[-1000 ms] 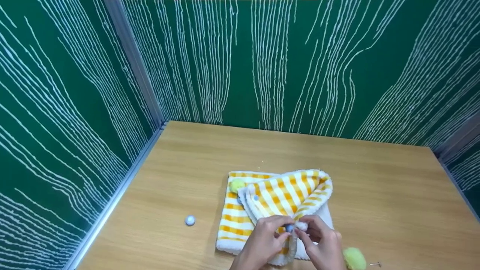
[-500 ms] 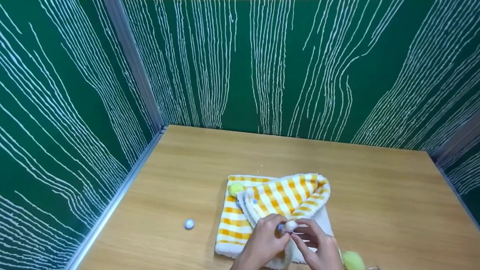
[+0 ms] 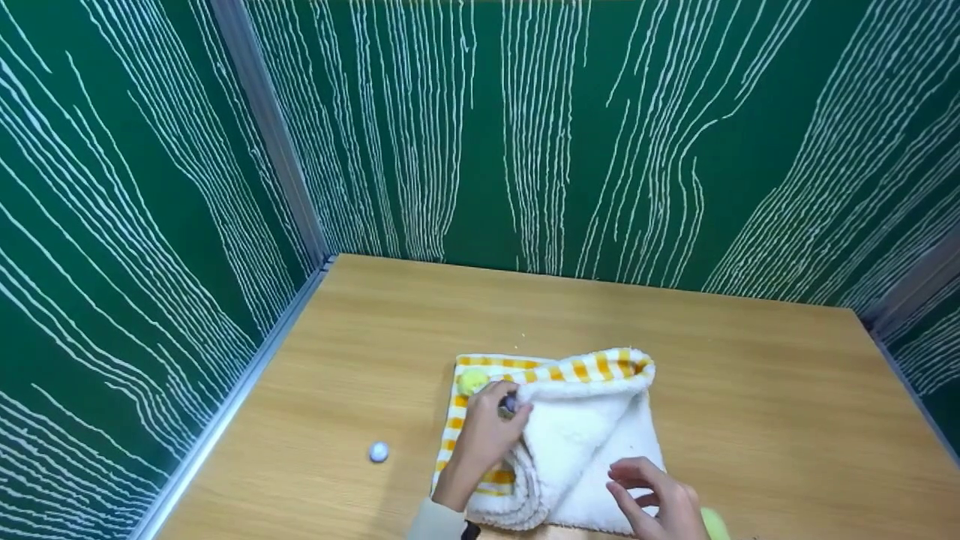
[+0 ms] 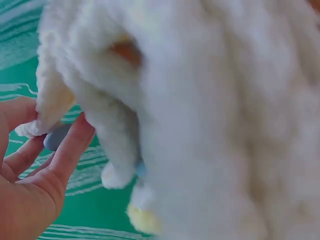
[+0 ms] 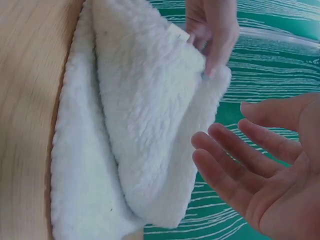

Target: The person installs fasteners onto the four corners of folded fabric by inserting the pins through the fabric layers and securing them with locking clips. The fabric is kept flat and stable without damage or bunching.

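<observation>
A yellow-and-white striped fleece cloth [image 3: 574,431] lies folded on the table, its fluffy white underside turned up. With thumb and fingers, my left hand [image 3: 484,431] pinches the cloth's raised edge near its left side. A blue-grey rounded piece [image 4: 56,137] sits between those fingers in the left wrist view; whether it is fixed to the cloth I cannot tell. My right hand [image 3: 656,499] hovers over the front right of the cloth, fingers loosely bent, nothing in them. The right wrist view shows its fingers [image 5: 225,175] spread apart from the fleece.
A pale yellow-green pompom [image 3: 472,381] is at the cloth's back left corner. Left of the cloth, a small pale blue ball [image 3: 379,451] rests on the wooden table [image 3: 360,322]. Another yellow-green pompom [image 3: 715,523] shows beside the right hand. Green walls [image 3: 480,150] with white lines enclose the table.
Both hands were together at the front of the cloth, fingering a white and a blue piece. The left hand has moved up and left, turning the flap over; the right has let go.
</observation>
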The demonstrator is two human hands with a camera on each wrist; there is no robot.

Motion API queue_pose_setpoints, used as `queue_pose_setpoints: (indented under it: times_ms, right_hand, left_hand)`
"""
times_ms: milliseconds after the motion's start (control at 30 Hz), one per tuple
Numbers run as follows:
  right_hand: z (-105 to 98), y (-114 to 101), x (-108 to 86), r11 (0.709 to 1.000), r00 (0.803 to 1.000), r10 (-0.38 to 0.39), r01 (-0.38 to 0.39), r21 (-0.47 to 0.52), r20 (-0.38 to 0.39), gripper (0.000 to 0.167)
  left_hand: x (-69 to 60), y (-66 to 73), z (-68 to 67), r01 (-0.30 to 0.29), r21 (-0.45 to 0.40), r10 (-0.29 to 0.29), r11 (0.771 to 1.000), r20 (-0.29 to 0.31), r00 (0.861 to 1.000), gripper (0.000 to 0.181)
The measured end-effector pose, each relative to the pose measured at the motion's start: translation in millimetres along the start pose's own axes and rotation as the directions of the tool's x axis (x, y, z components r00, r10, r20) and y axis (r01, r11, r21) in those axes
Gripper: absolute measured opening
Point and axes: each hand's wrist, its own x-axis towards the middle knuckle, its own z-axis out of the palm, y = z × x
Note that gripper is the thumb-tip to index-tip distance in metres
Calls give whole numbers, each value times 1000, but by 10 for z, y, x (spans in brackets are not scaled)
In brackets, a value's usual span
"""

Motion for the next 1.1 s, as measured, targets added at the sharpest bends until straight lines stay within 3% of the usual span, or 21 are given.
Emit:
queue_pose_setpoints:
  times_ms: [100, 300, 533, 700, 867, 967, 1100]
  right_hand:
    - [-45, 26, -16, 998, 999, 38, -39, -44, -7, 21]
    - [-151, 98, -73, 983, 992, 124, -125, -133, -22, 18]
    - [-275, 193, -139, 960, 975, 222, -223, -169, -26, 14]
    - [-396, 270, -171, 930, 958, 287, -285, -231, -23, 12]
    - [-544, 363, -185, 885, 925, 379, -360, -293, 7, 15]
    - [-592, 454, -214, 887, 943, 333, -316, -337, -6, 18]
    - [-603, 630, -279, 901, 987, 153, -163, -401, -56, 20]
  left_hand:
    - [13, -92, -24, -2, 81, 3, 997, -16, 1000, 19]
    - [-24, -224, -25, 34, 249, -40, 968, 18, 999, 15]
    - [-27, -236, 0, 89, 296, -93, 951, -1, 996, 35]
    - [-50, -169, -6, 4, 257, -5, 966, 3, 1000, 38]
    - [-64, -67, -3, -97, 244, 98, 965, 8, 995, 27]
    - [-77, -3, -8, -118, 249, 119, 961, 12, 993, 22]
    - [-103, 79, -1, -132, 239, 124, 962, 46, 991, 19]
